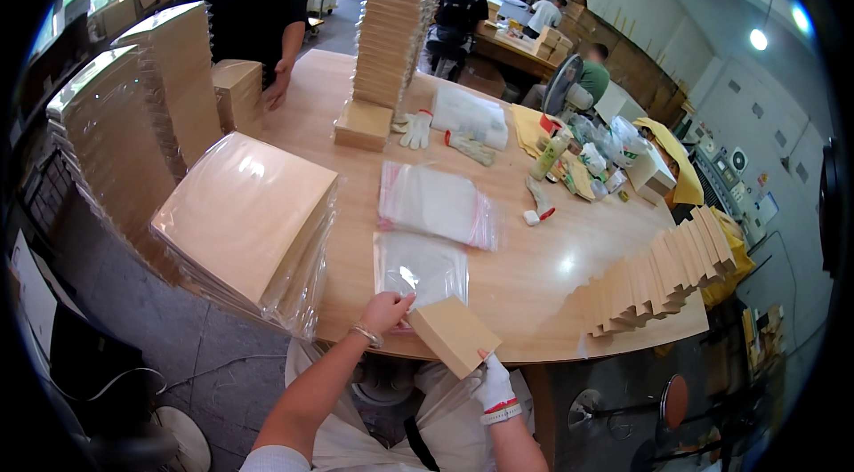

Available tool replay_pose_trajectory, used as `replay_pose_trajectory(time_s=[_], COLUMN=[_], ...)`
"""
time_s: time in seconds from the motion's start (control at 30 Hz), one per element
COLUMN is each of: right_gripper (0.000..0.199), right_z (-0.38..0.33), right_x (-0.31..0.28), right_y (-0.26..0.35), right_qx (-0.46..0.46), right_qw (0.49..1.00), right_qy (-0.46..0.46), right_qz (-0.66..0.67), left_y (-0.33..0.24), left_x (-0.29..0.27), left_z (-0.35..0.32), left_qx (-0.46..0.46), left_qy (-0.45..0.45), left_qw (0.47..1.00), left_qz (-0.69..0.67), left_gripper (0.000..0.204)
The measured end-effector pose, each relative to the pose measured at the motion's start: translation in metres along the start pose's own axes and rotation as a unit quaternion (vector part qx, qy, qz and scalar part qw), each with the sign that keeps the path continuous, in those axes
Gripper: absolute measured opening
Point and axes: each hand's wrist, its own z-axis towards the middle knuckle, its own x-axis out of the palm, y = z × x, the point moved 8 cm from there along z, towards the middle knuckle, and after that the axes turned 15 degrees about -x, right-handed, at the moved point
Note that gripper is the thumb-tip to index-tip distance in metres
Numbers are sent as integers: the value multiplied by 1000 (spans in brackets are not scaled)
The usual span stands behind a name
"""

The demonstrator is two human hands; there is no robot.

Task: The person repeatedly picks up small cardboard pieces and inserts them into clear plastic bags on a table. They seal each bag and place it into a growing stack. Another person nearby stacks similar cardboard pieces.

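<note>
My right hand (492, 385), in a white glove with a red cuff, grips the near right corner of a flat brown cardboard box (455, 336). The box is held tilted at the table's near edge. My bare left hand (385, 312) is beside the box's left end, its fingers closed at the near edge of a clear plastic bag (420, 263). That bag lies on the table in front of me. Just beyond it is a pile of clear bags with pink edges (436, 201).
Plastic-wrapped brown stacks (245, 214) crowd the left, and a tall stack (387, 36) stands farther back. Brown boxes (663, 272) lean in a row at right. White gloves (416, 129), a bottle (549, 156) and clutter lie beyond. A person in black (249, 9) stands across the table (525, 285).
</note>
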Motion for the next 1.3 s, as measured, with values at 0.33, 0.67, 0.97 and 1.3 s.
replay_pose_trajectory(time_s=[0.33,0.67,0.97,1.3], right_gripper=[10,19,16,18], right_z=[0,-45,-84,-102], right_x=[-4,-15,-36,-31], right_y=[13,-3,-15,-36], right_qx=[-64,-76,-34,-69], right_qw=[997,997,996,996], right_qy=[-30,-10,-37,-36], right_qz=[-44,23,71,41], left_y=[1,22,25,65], left_x=[24,64,112,162], left_z=[-25,-61,-82,-115], left_qx=[142,167,156,182], left_qy=[-31,-67,-79,82], left_qw=[987,953,915,957], left_qz=[-68,-243,-364,-209], left_gripper=[31,41,25,19])
